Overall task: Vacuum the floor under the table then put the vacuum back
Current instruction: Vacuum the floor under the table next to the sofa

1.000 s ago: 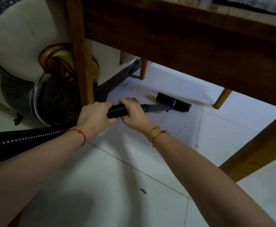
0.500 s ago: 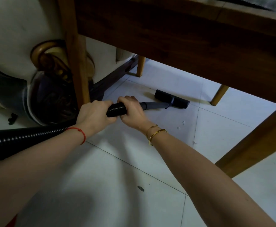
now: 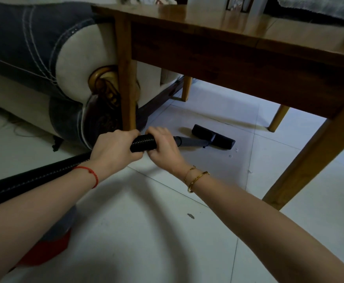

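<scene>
Tiled floor under wooden table: left hand & right hand both clamped on ribbed hose. Nozzle flat on floor beneath table. Hose flexible, wand stiff, prob. light; best held at cuff.

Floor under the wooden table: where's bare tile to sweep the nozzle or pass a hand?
Free: white tile between the black floor nozzle and the far table legs, and near tile between the forearms. Crowded: left, where the near table leg stands against the cream sofa arm; white crumbs sit beside the nozzle.
</scene>
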Tool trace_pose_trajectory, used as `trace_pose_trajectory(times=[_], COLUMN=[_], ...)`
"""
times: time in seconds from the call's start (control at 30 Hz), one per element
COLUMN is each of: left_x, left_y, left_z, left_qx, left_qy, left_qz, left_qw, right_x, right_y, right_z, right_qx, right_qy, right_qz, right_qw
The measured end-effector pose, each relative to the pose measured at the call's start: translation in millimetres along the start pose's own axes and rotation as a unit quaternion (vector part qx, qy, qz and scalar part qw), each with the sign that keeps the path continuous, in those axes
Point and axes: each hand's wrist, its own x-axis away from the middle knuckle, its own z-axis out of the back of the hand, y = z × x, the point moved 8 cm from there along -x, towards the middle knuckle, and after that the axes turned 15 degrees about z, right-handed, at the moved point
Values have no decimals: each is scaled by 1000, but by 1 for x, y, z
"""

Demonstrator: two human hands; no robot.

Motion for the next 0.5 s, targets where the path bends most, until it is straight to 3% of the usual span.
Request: trace_pose_trajectory(times=[0.27,0.5], left_x=[41,50], left_y=[-30,-32], left_z=[31,38], left_qx=[-32,-27], left_qy=[24,30], left_qz=[-10,-16], left_qw=[999,999], right_x=[3,6], right_y=[-61,-77], right_z=[-5,2], right_qx=[-2,-2], right_qy=[3,15], right_qz=[1,-9], right_qw=[1000,1000])
